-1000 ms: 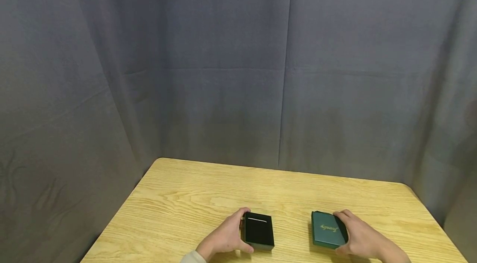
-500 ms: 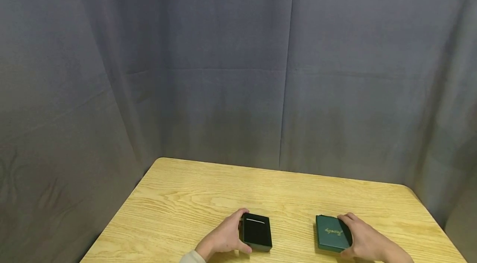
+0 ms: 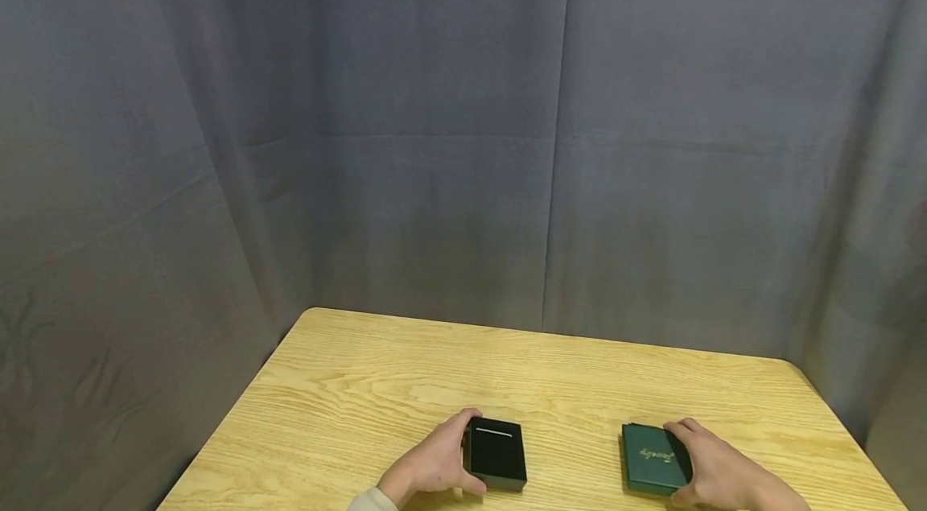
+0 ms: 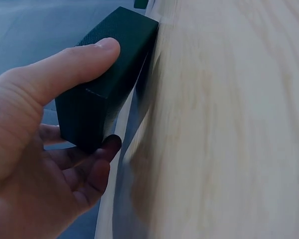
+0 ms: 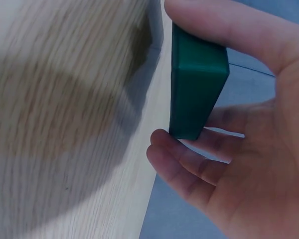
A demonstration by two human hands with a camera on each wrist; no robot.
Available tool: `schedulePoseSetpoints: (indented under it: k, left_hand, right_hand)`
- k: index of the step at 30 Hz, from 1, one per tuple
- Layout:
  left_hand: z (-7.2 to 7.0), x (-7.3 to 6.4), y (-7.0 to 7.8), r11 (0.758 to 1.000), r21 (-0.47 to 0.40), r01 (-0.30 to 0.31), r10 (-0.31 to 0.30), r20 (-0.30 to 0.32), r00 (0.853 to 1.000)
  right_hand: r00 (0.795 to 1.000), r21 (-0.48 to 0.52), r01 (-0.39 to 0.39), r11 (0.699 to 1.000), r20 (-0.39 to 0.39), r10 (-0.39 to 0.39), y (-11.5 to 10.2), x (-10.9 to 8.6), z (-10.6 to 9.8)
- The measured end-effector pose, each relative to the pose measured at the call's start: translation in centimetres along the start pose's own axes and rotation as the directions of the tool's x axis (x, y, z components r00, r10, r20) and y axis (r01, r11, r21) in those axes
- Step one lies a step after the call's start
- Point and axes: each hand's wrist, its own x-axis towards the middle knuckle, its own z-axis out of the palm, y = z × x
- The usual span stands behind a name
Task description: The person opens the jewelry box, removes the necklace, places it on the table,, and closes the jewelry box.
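Observation:
My left hand (image 3: 437,459) grips a small dark green box base (image 3: 498,453) by its near and far edges. A black insert with a thin pale line near the far end fills it. Seen from the left wrist, the thumb (image 4: 84,64) lies along one side of the box base (image 4: 122,55) and the fingers curl under the opposite side. To the right, my right hand (image 3: 720,469) holds a green jewelry box lid (image 3: 650,459) with gold lettering on top. In the right wrist view, thumb and fingertips span the lid (image 5: 197,84) close over the table.
The light wooden table (image 3: 405,366) has rounded far corners. Grey curtains (image 3: 434,133) hang behind it and along both sides. A stretch of wood separates the box base from the lid.
My right hand has moved right and slightly nearer with the lid. My left hand and the box base have shifted slightly left and nearer.

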Motion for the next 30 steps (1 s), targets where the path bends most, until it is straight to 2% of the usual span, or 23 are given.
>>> schedulePoseSetpoints:
  k: [8, 26, 30]
  left_hand:
    - [-0.1, -0.2, 0.2, 0.999, 0.033, 0.003, -0.003, -0.011, 1.0]
    - [-0.1, -0.5, 0.3, 0.986, 0.164, 0.009, -0.006, -0.023, 1.0]
    - [-0.1, -0.4, 0.3, 0.977, 0.212, 0.011, -0.004, -0.031, 1.0]
  right_hand:
    - [0.996, -0.012, -0.085, 0.996, -0.005, 0.085, -0.1, 0.1, 0.3]
    - [0.997, 0.0, -0.058, 0.998, 0.043, 0.058, 1.1, 0.0, 0.1]
    - [0.995, 0.014, -0.087, 0.996, 0.056, 0.086, 1.2, 0.1, 0.0]
